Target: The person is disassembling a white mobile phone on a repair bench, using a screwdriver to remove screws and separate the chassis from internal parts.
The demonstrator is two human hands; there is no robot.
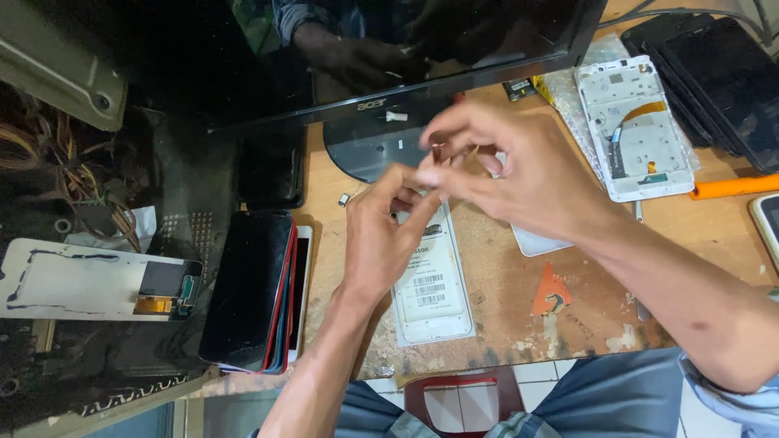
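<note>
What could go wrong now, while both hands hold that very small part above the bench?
The left hand and right hand pinch a tiny part in the air; if it slips, it might vanish among the clutter. It hangs above the open white phone, so it could fall into it. The stack of phones at the table edge might be knocked off.

- Worn wooden worktop, scuffed and paint-stained, filling the middle.
- Dark monitor standing at the far edge, glossy with reflections.
- White-tiled floor below the near edge.
- Red stool near, under the worktop.
</note>
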